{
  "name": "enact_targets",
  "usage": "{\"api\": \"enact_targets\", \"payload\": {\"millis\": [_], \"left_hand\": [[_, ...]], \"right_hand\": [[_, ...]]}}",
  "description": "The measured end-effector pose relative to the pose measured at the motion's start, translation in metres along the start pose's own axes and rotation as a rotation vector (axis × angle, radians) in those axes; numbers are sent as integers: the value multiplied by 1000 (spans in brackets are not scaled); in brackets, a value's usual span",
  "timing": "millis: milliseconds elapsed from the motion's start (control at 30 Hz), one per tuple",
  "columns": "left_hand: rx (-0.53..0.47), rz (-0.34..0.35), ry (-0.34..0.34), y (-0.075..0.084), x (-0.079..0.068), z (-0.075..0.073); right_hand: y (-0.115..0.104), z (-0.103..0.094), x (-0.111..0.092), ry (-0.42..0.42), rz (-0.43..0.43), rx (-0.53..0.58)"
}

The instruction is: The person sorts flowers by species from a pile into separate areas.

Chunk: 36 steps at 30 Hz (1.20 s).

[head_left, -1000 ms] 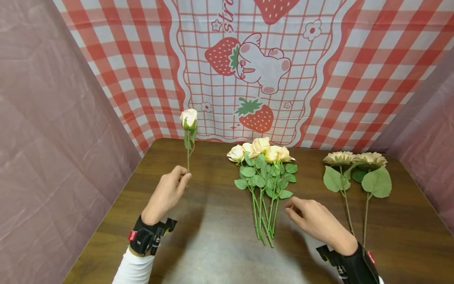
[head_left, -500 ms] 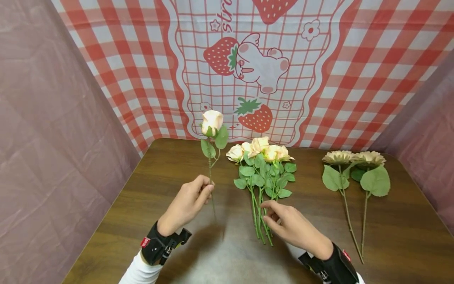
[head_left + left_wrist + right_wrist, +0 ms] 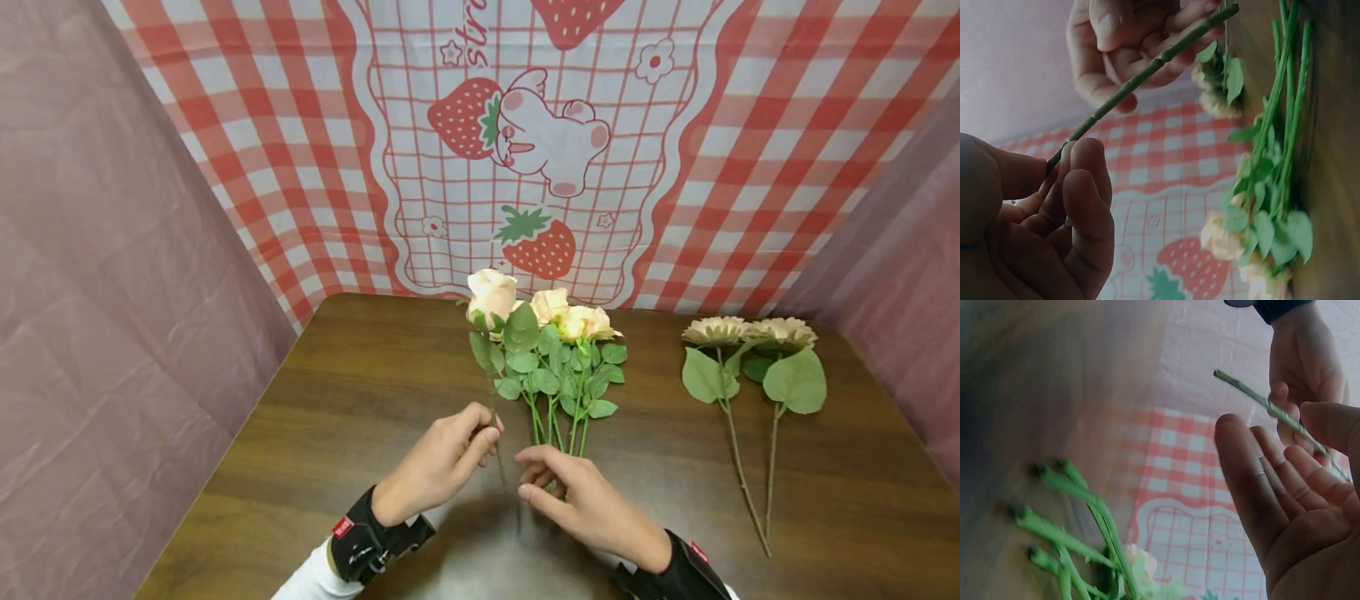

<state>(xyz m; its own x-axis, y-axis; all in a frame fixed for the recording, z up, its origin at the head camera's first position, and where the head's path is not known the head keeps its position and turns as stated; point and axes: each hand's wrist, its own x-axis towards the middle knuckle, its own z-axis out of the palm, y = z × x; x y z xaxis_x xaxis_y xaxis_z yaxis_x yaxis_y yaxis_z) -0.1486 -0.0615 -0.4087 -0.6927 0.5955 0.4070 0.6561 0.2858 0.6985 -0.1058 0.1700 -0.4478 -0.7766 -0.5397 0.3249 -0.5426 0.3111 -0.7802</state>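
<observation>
Left hand (image 3: 438, 462) pinches single rose (image 3: 492, 293) stem, upright over counter (image 3: 360, 392). Right hand (image 3: 577, 496) beside it, fingers relaxed, holding nothing, over rose bunch (image 3: 562, 367). Risk: thin stem may twist in light pinch, bloom tipping onto bunch.

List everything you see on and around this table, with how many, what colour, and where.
Single cream artificial rose with green stem: one, held upright at table centre.
Bunch of cream artificial roses with green leaves: one bunch, lying at centre, right of the held rose; exact count unclear.
Pale beige sunflowers with large green leaves: two, lying at the right.
Dark brown wooden table: one, underneath.
Red-and-white checked strawberry cloth: one, behind.
Mauve fabric: both sides.
Left hand: pinches the rose stem.
Right hand: fingers open beside the stem's lower end.
</observation>
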Motion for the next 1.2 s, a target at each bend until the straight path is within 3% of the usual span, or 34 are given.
{"api": "enact_targets", "payload": {"millis": [167, 433, 667, 1000, 1200], "left_hand": [[6, 20, -55, -1, 0, 11], [9, 19, -74, -1, 2, 25], [7, -49, -53, -5, 1, 26], [56, -62, -47, -3, 1, 20], [57, -92, -85, -2, -1, 21]], "right_hand": [[1, 8, -1, 44, -92, -19], [6, 16, -1, 72, -80, 25], [11, 11, 0, 114, -57, -7], [29, -28, -2, 250, 202, -61], [43, -39, -7, 234, 376, 3]]}}
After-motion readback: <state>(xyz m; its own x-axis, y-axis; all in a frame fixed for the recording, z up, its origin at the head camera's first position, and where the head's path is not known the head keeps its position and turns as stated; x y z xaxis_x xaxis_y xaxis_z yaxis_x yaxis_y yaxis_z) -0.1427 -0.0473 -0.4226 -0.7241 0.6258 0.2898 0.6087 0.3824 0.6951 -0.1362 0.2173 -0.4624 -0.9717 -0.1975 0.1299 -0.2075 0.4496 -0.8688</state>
